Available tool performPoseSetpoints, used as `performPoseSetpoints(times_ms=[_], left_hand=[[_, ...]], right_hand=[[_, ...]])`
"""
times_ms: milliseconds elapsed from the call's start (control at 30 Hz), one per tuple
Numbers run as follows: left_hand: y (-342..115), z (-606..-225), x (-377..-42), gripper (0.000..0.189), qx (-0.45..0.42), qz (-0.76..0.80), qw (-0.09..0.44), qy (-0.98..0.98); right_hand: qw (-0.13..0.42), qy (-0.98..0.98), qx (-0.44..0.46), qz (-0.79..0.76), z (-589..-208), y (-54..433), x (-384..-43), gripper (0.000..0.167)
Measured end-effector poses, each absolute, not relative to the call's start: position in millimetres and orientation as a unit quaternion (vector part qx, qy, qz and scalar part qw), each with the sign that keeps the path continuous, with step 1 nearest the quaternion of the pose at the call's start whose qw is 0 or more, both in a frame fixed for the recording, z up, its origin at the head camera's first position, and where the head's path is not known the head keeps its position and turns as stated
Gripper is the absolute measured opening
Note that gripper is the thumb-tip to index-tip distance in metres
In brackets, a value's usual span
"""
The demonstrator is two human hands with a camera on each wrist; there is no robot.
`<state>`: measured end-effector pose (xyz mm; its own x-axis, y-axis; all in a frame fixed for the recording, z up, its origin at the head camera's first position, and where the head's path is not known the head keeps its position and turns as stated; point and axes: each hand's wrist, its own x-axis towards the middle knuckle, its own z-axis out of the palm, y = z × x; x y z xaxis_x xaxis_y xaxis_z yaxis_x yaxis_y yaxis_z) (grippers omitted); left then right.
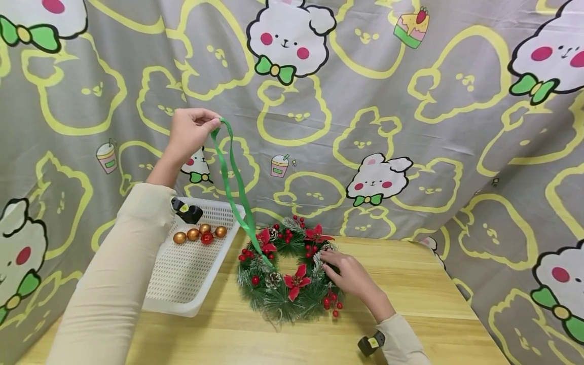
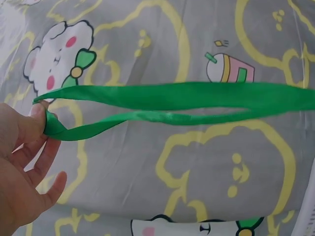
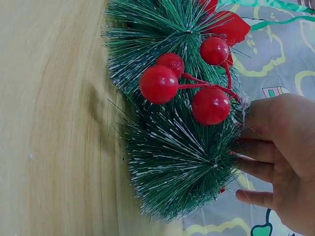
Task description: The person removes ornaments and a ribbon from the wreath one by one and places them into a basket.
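A green ribbon (image 1: pixel 233 180) hangs in a long loop from my raised left hand (image 1: pixel 193 126), pinched between thumb and fingertips. In the left wrist view the ribbon (image 2: pixel 187 96) spreads in two strands from the fingers. Its lower end runs to a Christmas wreath (image 1: pixel 260 296) lying on the table, trimmed with red poinsettias, berries and pinecones. My right hand (image 1: pixel 351 276) grips the wreath's right side. In the right wrist view that hand's fingertips are partly hidden in the greenery, beside a sprig of red berries (image 3: pixel 210 104).
Left of the wreath stands a white perforated plastic basket (image 1: pixel 201 304), holding several copper-coloured balls (image 1: pixel 180 237) and a red ball (image 1: pixel 207 238). The wooden table (image 1: pixel 410 304) extends right of the wreath. A cartoon-patterned grey curtain (image 1: pixel 310 116) hangs behind and at both sides.
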<state>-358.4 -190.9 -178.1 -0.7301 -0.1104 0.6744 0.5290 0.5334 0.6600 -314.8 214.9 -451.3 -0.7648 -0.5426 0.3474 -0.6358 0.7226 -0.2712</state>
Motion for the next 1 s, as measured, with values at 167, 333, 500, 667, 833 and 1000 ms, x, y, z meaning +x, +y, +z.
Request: performPoseSetpoints(times_ms=[167, 333, 500, 667, 833, 1000], left_hand=[[-197.5, -175.1, -357.0, 0.022, -0.128, -0.460, 0.356, -0.803], [-205.7, -170.0, -354.5, 0.024, -0.114, -0.461, 0.366, -0.800], [-217.0, -164.7, -350.9, 0.026, -0.095, -0.456, 0.379, -0.800], [-228.1, -162.8, -348.3, 0.026, -0.092, -0.452, 0.390, -0.797], [-238.1, -159.8, -346.8, 0.024, -0.084, -0.448, 0.403, -0.793], [-246.4, -152.9, -344.0, 0.015, -0.068, -0.473, 0.422, -0.771]], right_hand=[[0.124, -0.918, 0.324, 0.194, -452.0, 215.5, -314.5, 0.036], [0.127, -0.916, 0.326, 0.196, -451.7, 215.1, -313.9, 0.036], [0.127, -0.916, 0.324, 0.199, -450.5, 213.7, -313.1, 0.036], [0.126, -0.916, 0.324, 0.198, -450.3, 213.6, -312.8, 0.036], [0.126, -0.916, 0.327, 0.198, -451.0, 214.7, -313.3, 0.036], [0.126, -0.915, 0.328, 0.200, -451.2, 215.0, -314.0, 0.036]])
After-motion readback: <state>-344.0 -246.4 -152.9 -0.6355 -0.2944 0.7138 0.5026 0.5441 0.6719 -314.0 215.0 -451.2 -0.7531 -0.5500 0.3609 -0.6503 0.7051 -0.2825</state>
